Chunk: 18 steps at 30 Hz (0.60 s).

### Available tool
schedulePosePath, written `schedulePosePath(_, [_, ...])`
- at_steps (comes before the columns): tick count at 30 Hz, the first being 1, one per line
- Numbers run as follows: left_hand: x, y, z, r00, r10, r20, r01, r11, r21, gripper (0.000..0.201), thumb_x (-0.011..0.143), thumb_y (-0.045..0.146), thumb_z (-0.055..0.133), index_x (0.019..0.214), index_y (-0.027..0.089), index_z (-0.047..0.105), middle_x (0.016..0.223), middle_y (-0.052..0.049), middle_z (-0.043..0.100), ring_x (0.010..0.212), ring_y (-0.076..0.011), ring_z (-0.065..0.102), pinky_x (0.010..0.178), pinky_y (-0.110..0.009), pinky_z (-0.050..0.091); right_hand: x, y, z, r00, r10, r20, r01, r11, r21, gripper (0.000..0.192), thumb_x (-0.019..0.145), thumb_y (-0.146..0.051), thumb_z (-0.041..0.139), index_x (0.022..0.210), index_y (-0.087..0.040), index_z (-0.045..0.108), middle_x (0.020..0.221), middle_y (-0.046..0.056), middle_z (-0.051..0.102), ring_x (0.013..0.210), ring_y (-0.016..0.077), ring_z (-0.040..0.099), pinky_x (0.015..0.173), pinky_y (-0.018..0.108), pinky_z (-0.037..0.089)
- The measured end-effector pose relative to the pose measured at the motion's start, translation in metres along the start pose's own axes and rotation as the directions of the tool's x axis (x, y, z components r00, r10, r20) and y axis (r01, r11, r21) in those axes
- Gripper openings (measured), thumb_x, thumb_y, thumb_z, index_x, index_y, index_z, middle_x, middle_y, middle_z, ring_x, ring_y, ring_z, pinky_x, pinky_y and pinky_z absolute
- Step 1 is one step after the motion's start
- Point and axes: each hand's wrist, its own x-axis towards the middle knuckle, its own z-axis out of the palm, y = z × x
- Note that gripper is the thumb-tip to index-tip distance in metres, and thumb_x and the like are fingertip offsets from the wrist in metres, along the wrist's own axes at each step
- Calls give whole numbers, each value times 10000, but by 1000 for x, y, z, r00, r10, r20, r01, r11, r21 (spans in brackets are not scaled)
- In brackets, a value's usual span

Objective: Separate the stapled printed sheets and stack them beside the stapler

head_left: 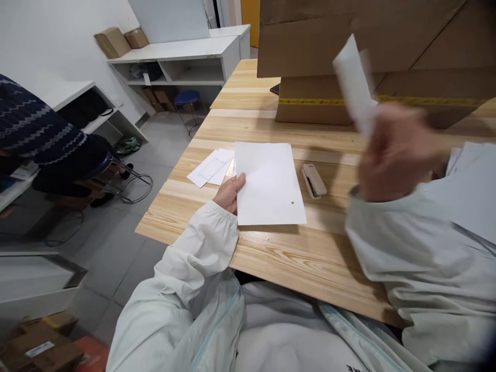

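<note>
Right grip: the right hand [395, 152] is raised above the table and blurred; its fingers are closed on a white slip of paper [354, 85], which sticks up and leans to the left in front of the cartons.
Left grip: the left hand [230, 194] lies low on the table with its fingers loosely curled, the thumb resting on the left edge of a white sheet [269, 183]; it pins that edge rather than clasping anything.
White sheet: flat on the table [310, 258], straight ahead of the person, with a small dark dot near its lower right corner.
Stapler: a beige stapler [313, 181] lies just beside the sheet's right edge, apart from both hands.
Loose papers: a few smaller white papers [211, 168] lie fanned just left of the sheet, beyond the left hand.
Paper stack: a pale stack of sheets [475, 191] sits at the right edge of the view, behind the right sleeve.
Cartons: large cardboard boxes [321, 46] stand at the far side of the table, the lower one banded with yellow tape.
Surroundings: another person in a dark patterned sweater [39, 129] sits on the left, well apart from the table; white shelving [182, 57] stands along the far wall.
</note>
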Motion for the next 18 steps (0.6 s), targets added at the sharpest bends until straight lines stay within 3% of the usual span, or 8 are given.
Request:
schedulePosePath(2, [0, 0, 3, 999, 43, -14, -44, 998, -44, 332, 942, 169, 503, 1252, 107, 603, 996, -111, 768, 1016, -225, 718, 1062, -415, 486, -20, -26, 19, 975, -224, -1, 224, 975, -11, 276, 975, -195, 467, 1058, -147, 726, 951, 125, 740, 888, 221, 694, 789, 353, 508])
schedulePosePath(4, [0, 0, 5, 999, 49, 18, -47, 995, -91, 372, 957, 177, 473, 1312, 123, 568, 1055, -112, 759, 1026, -225, 715, 1065, -420, 480, -40, -49, 33, 888, -458, 48, 455, 889, 61, 260, 945, -122, 509, 1098, -168, 714, 997, 94, 755, 947, 200, 709, 769, 304, 526])
schedulePosePath(7, [-1, 1, 6, 994, -42, 98, 55, 990, -130, 411, 972, 238, 454, 1349, 100, 540, 1134, -148, 732, 1042, -253, 709, 1060, -444, 476, -60, -67, 40, 760, -641, 109, 621, 765, 172, 261, 926, -83, 537, 1122, -156, 694, 1133, 86, 729, 1075, 195, 688, 846, 299, 543])
schedulePosePath(10, [1, 0, 2, 990, -87, 113, 102, 986, -131, 459, 961, 313, 487, 1354, 79, 531, 1158, -172, 718, 1048, -278, 704, 1049, -461, 477, -67, -66, 36, 702, -703, 110, 677, 708, 203, 234, 928, -79, 529, 1072, -138, 703, 1133, 83, 729, 1067, 204, 694, 841, 308, 555])
schedulePosePath(16, [5, 0, -4, 1000, -7, -2, 6, 998, -69, 501, 896, 445, 586, 1261, 101, 598, 1093, -145, 745, 1075, -288, 687, 1019, -443, 495, -73, -58, 31, 689, -694, 208, 615, 712, 338, 282, 954, -109, 482, 1097, -206, 705, 1173, 57, 715, 1114, 194, 677, 867, 316, 571])
schedulePosePath(18, [2, 1, -1, 999, 12, 40, -11, 999, -44, 569, 841, 551, 623, 1210, 119, 633, 1086, -141, 747, 1097, -298, 674, 1012, -439, 497, -76, -59, 31, 689, -687, 232, 588, 717, 375, 283, 950, -109, 485, 1104, -201, 704, 1170, 69, 715, 1112, 202, 679, 862, 324, 576])
